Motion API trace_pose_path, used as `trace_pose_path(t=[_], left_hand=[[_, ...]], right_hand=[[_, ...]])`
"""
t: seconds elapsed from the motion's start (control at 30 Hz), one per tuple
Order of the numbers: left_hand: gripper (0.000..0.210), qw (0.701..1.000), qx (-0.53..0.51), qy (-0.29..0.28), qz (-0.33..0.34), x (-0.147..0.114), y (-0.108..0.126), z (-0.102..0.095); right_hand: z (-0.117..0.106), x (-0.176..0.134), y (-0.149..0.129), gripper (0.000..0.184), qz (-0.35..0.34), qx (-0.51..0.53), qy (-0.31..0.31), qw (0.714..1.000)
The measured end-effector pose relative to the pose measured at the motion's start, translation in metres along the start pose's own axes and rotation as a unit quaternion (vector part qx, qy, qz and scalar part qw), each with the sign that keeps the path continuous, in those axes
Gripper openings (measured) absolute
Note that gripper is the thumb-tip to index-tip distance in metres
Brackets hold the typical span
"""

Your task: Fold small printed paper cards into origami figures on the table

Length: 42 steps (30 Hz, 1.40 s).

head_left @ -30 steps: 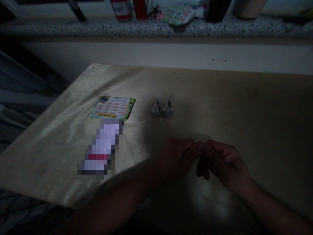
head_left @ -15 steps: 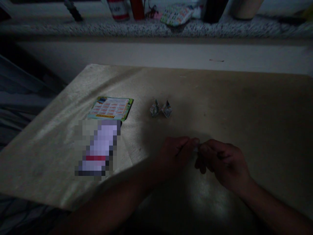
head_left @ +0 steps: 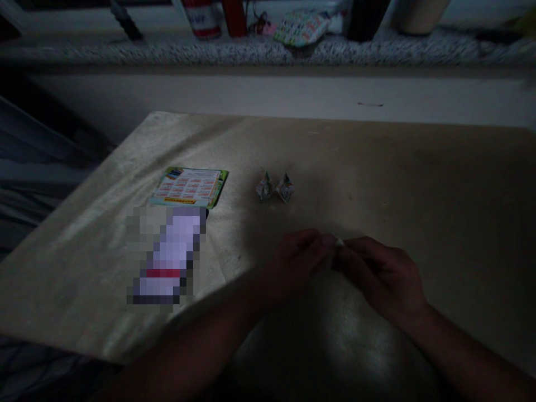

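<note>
My left hand and my right hand meet over the table, fingertips pinched together. Between them shows the pale tip of a small piece of paper; the fingers hide the rest of it. Beyond the hands, two small folded paper figures made of printed paper stand side by side, each with a pointed top. Neither hand touches them.
On the left of the table lies a printed calendar card, with a blurred-out phone just in front of it. Behind, a speckled sill bears a red-and-white can, a patterned packet and dark containers.
My right hand's fingers have curled in closer to the left fingertips, and the lower fingers that hung down are tucked away. The paper figures, card and phone stay put.
</note>
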<state>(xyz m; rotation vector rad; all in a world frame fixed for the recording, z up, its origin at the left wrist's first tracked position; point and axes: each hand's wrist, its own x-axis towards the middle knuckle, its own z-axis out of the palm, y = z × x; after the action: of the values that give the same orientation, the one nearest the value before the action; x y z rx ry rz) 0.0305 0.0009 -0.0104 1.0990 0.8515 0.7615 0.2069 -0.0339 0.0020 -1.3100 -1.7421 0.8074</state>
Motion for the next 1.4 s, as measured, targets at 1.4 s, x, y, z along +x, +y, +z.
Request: trace_pose_path(t=[1.4], left_hand=[[0.034,0.977,0.146,-0.15,0.04,-0.007,0.014,-0.012]], right_hand=[[-0.009,-0.003,0.007,0.029,0.098,0.24,-0.186,0.948]])
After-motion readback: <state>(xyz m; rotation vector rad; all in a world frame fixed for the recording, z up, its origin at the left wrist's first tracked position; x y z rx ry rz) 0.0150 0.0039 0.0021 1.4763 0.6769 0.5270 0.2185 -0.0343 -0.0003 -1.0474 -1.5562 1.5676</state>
